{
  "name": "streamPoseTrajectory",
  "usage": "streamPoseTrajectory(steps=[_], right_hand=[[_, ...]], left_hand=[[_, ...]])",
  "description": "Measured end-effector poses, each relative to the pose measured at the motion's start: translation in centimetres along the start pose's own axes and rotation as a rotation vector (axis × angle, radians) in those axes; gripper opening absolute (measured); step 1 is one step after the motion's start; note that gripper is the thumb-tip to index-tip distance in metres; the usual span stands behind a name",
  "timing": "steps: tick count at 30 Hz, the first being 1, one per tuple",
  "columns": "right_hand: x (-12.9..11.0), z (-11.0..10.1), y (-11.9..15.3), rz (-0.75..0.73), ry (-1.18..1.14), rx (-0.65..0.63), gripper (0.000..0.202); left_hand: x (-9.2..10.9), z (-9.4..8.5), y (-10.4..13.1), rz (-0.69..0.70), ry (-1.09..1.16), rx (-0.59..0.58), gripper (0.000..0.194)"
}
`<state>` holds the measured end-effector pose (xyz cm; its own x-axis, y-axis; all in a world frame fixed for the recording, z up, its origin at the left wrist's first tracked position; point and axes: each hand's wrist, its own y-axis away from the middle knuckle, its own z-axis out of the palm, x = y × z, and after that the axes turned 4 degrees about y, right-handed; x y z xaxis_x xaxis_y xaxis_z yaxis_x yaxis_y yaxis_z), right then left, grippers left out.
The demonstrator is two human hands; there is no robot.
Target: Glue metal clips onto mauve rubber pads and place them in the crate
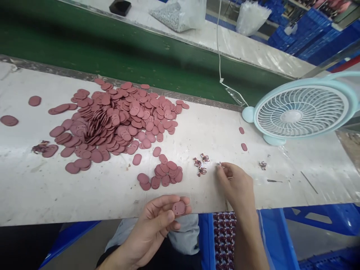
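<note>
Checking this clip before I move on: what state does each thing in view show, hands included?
Left hand: closed on an oval disc
Oval disc: marked face showing
Right hand: curled, grip unclear
Large disc pile: loose, overlapping
Small disc pile: loose, overlapping
Three small figures: loose, close together
Fan: standing; running or not, unclear
Clear bag: part-filled, grey contents
Blue crate: holding rows of small pieces

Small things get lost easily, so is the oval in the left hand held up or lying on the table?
Held up: the left hand has the reddish oval, thumb at its edge and fingers behind it, off the table.
</note>
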<state>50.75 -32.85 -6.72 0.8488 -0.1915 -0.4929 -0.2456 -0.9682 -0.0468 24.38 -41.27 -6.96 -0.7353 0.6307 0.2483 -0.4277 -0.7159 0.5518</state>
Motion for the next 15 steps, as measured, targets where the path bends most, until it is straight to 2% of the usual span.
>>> streamPoseTrajectory(steps=[3, 5, 8, 10, 12, 15], right_hand=[[-0.4, -1.1, 1.2, 0.069, 0.01, 0.03, 0.02], [-1.4, -1.9, 3.0, 0.123, -0.156, 0.003, 0.02], [-4.0, -2.5, 6.9, 0.174, -0.621, -0.206, 0.013], [-5.9, -2.2, 9.0, 0.128, -0.8, -0.35, 0.005], [-7.4, -1.6, 10.3, 0.065, -0.858, -0.395, 0.007], [-8.2, -0.7, 10.5, 0.051, -0.895, -0.387, 0.013]], left_hand=[[0.0, -0.2, -0.2, 0.014, -0.014, -0.01, 0.021], [-0.1, -0.2, -0.3, 0.042, -0.039, -0.015, 0.021], [-0.4, -0.2, -0.5, 0.098, -0.097, -0.035, 0.021], [-0.6, -0.2, -0.4, 0.132, -0.133, -0.064, 0.022], [-0.8, -0.4, -0.3, 0.158, -0.165, -0.109, 0.023], [-1.0, -0.5, 0.0, 0.178, -0.201, -0.155, 0.024]])
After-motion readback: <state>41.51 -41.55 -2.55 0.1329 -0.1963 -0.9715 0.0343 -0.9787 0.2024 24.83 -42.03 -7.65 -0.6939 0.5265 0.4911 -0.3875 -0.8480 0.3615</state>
